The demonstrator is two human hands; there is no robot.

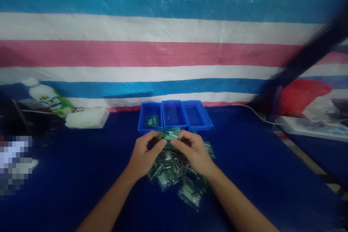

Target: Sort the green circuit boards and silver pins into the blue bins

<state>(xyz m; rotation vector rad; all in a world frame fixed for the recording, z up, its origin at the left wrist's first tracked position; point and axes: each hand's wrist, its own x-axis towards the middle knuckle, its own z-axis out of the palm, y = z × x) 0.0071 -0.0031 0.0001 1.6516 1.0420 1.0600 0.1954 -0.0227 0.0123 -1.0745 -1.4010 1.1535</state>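
Observation:
Between my two hands is a small clear plastic bag (169,134) with pale green pieces inside. My left hand (146,152) pinches its left side with thumb and fingers. On the right side, my right hand (194,150) grips it the same way. Below the hands lies a pile of loose metal screws or pins (178,165), mixed with several similar small bags (190,194). Another bag (208,148) lies just right of my right hand. What the pieces in the bags are exactly is too blurred to tell.
Three blue trays stand side by side behind my hands. The left tray (140,117) holds a small bag, the middle tray (174,103) a tiny metal piece, and the right tray (198,127) stands beside them. A tissue pack (88,117) and a white bottle (47,96) are left; a red bag (304,96) is right.

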